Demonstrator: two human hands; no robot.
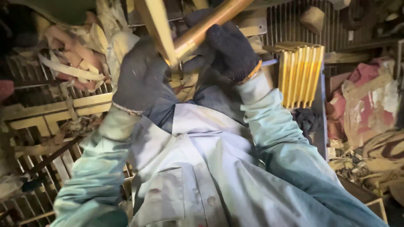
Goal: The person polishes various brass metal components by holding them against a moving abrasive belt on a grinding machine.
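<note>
Gripping a round wooden handle (206, 25), your right hand (229, 52) in its dark knit glove is curling its fingers tight around the shaft. Just left of that handle, your left hand (141, 75), gloved the same, is closing on a flat wooden slat (158, 25) that is tilting up out of view; handle and slat are meeting between your two hands. Right of the handle, a stack of yellow wooden strips (301, 75) is standing on edge. Below the handle, your pale work shirt (202, 168) is filling the view.
</note>
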